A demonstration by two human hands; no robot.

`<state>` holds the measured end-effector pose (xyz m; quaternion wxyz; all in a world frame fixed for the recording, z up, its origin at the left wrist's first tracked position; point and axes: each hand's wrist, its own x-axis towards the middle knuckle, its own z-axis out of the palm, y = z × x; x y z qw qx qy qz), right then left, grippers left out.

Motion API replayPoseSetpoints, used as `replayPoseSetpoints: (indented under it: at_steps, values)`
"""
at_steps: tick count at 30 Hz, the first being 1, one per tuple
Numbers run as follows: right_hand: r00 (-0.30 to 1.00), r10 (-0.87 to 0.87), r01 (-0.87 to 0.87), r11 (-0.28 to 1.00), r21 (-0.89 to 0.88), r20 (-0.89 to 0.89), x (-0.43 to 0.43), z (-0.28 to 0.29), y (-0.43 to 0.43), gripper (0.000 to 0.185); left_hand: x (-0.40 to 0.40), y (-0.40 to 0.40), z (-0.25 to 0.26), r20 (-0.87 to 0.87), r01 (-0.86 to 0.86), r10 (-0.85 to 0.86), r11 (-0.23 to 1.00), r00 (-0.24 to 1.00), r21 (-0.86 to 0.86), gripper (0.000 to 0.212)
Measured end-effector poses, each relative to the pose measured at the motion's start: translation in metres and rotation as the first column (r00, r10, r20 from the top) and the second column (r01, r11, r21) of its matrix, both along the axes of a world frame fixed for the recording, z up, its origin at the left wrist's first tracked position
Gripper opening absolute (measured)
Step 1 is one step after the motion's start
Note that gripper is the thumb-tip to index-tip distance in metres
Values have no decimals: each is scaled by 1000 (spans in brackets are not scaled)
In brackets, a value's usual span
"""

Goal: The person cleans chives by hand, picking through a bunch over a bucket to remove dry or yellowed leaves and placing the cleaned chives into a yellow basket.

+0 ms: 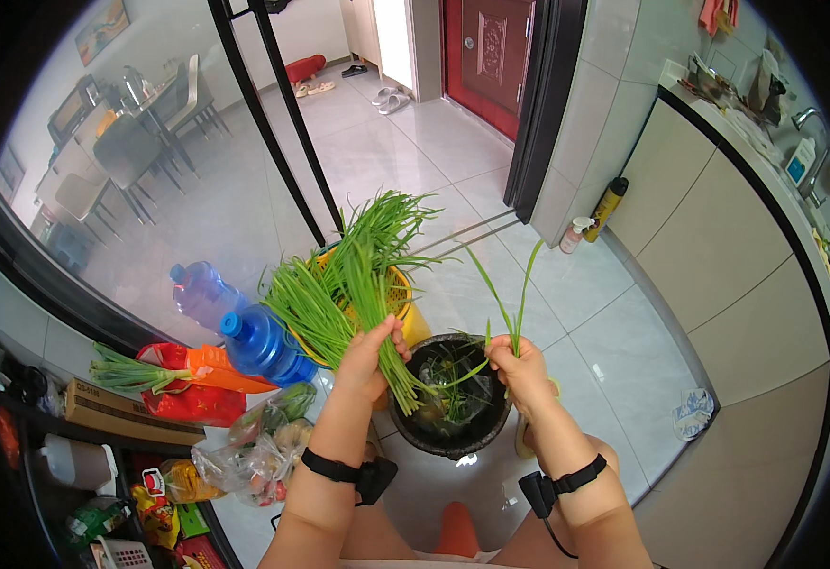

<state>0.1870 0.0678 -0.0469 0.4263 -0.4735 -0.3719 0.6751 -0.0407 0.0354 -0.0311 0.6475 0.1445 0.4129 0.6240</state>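
My left hand [371,355] is closed around a bunch of garlic chives [368,281], its cut ends pointing down toward the bin. Between the fingers of my right hand [518,366] are a few loose chive blades [514,320], spread in a V above the grip. Below and between both hands stands a black bucket [450,444], lined with a plastic bag that holds green scraps [454,405]. A yellow basket [406,288] just beyond my left hand bears more garlic chives [308,299], laid across its top.
A blue water bottle [265,345] and a clearer one [205,291] stand left of the basket. Scallions [130,370] poke from a red bag [198,409]. Bagged vegetables [272,441] lie at my left. Cabinets [713,213] line the right, with a spray bottle [575,236] by the wall.
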Motion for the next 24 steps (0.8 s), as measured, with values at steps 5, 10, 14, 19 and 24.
replayPoseSetpoints:
  at_steps: [5,10,14,19,24]
  values:
    - [994,-87,85,996,-36,-69,17,1,4,11,-20,0,-4,67,-27,23,998,997,50,19]
    - [981,-178,179,984,2,-71,32,3,10,11,-24,-2,-3,103,-61,54,996,993,71,19]
    - [999,-3,0,998,64,48,27,5,3,12,-18,-3,-4,101,-51,45,997,994,65,18]
    - [982,92,-110,989,100,166,19,-13,-1,13,-3,-3,-6,112,70,-84,990,990,122,15]
    - [973,178,-188,980,63,146,6,-3,-12,14,25,-3,-2,100,166,-178,978,979,123,18]
